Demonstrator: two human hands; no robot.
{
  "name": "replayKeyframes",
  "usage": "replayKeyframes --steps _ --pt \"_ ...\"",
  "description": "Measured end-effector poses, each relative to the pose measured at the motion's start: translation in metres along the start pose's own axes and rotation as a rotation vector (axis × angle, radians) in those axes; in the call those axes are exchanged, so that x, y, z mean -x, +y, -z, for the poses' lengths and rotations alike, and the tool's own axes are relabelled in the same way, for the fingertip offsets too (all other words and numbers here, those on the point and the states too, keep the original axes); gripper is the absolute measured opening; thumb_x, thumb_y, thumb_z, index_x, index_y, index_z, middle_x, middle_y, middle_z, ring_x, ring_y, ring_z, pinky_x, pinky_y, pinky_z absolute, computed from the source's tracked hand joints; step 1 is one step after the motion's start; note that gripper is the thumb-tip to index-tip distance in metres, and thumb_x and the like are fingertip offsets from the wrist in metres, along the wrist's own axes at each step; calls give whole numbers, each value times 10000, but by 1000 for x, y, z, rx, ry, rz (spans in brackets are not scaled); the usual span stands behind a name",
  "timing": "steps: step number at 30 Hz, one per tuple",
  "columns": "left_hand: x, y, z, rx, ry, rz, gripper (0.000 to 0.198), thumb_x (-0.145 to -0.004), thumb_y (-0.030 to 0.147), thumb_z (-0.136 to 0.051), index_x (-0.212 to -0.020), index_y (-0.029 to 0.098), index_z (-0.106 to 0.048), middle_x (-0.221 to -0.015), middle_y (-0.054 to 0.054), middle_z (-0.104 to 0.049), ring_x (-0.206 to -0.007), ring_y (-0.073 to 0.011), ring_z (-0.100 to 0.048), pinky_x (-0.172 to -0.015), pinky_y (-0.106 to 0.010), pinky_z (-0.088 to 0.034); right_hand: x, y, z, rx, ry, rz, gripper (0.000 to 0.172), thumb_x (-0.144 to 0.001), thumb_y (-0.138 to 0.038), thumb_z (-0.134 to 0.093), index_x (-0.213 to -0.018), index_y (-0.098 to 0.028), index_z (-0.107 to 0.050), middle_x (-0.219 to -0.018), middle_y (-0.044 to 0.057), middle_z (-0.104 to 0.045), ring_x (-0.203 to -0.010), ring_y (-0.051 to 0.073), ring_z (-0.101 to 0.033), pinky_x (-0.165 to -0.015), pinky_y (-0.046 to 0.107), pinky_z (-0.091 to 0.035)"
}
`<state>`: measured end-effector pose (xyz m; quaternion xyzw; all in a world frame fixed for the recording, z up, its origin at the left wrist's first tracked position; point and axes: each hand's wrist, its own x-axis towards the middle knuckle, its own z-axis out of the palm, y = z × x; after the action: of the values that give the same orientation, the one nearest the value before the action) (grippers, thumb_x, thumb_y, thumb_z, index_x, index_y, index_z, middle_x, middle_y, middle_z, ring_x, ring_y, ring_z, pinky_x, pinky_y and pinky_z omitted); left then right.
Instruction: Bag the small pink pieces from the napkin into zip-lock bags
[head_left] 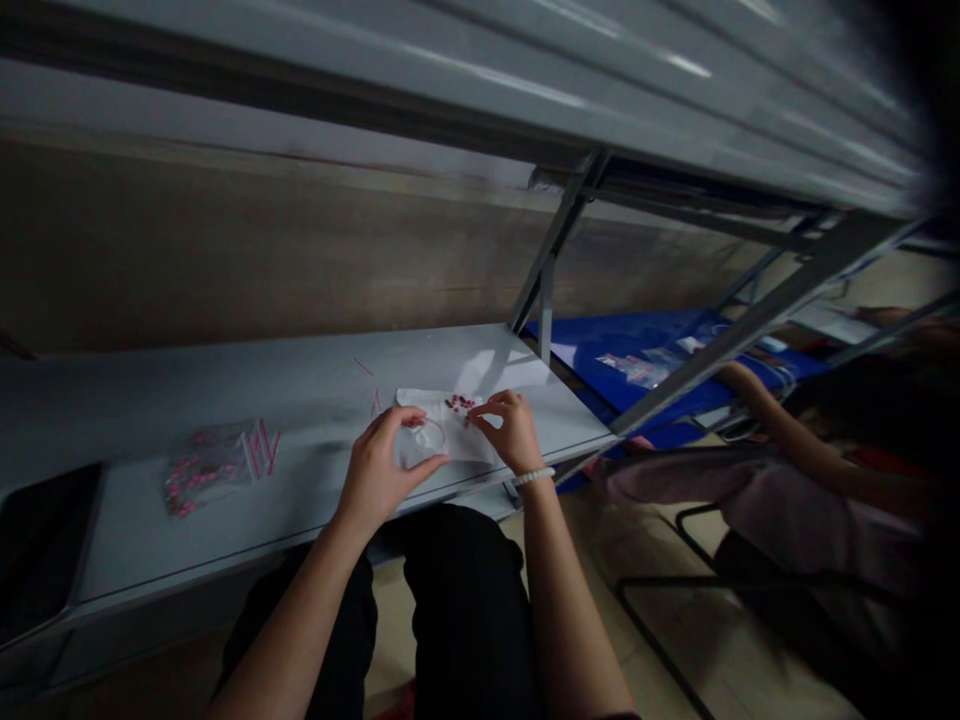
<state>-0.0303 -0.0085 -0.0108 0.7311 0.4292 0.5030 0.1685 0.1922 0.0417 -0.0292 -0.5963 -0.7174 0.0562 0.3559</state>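
Observation:
A white sheet (pixel 450 432) lies on the grey worktable (pixel 315 400) in front of me, with a small cluster of red and pink beads (pixel 460 403) at its far side. My left hand (pixel 382 468) curves over the sheet's left part, thumb and fingers pinching a thin clear loop (pixel 429 435). My right hand (pixel 510 428), with a white bead bracelet at the wrist, pinches something tiny beside the bead cluster; I cannot make it out.
A clear zip bag of pink beads (pixel 214 465) lies to the left. A black object (pixel 41 540) sits at the table's left edge. Metal frame struts (pixel 555 250) rise behind. Another person (pixel 825 470) sits at the right by a blue table (pixel 645 350).

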Motion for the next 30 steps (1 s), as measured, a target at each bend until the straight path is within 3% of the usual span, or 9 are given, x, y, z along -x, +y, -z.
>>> replayKeyframes --steps 5,12,17,19,22,27,30 --pt "0 0 0 -5 5 -3 446 -679 274 -788 -1047 209 -544 -992 -50 -667 -922 -202 -634 -845 -339 -495 3 17 -23 159 -93 -25 110 -755 -163 -702 -801 -232 -774 -918 89 -628 -840 212 -508 -779 322 -408" --pt "0 0 -1 -4 -8 0 436 -684 274 -781 -1043 213 -543 -991 -55 -667 -929 -216 -635 -844 -351 -495 1 17 -29 88 -86 -21 111 -754 -128 -667 -778 -180 -762 -833 92 -626 -818 203 -511 -791 336 -397" --pt "1 -2 -1 -12 -6 3 445 -683 278 -780 -1053 219 -538 -995 -52 -667 -930 -216 -637 -843 -353 -498 9 -26 -2 -287 50 40 91 -804 -251 -665 -829 -201 -737 -852 65 -607 -851 208 -536 -808 367 -427" --pt "0 -2 -2 -24 -4 5 449 -687 274 -776 -1062 220 -536 -1000 -53 -665 -936 -218 -636 -841 -353 -499 13 -53 14 -443 4 98 124 -807 -312 -681 -874 -225 -738 -917 62 -592 -913 207 -545 -832 359 -436" --pt "0 -1 -3 -35 12 0 429 -698 262 -765 -1061 219 -540 -1010 -54 -665 -947 -217 -633 -845 -348 -497 15 -83 25 -478 -41 151 109 -776 -322 -719 -841 -241 -751 -906 56 -570 -929 210 -538 -850 365 -430" --pt "1 1 -2 -41 42 -15 383 -717 258 -745 -1043 216 -547 -988 -52 -662 -937 -214 -631 -839 -336 -493 14 -88 19 -481 -94 140 102 -790 -300 -703 -835 -232 -765 -847 52 -580 -868 199 -542 -802 354 -432" --pt "1 1 -1 -74 74 -21 399 -716 255 -743 -1059 216 -544 -972 -51 -655 -929 -218 -625 -840 -339 -489 18 -90 16 -579 -39 17 160 -811 -319 -669 -880 -197 -746 -809 52 -604 -768 172 -549 -677 302 -436"
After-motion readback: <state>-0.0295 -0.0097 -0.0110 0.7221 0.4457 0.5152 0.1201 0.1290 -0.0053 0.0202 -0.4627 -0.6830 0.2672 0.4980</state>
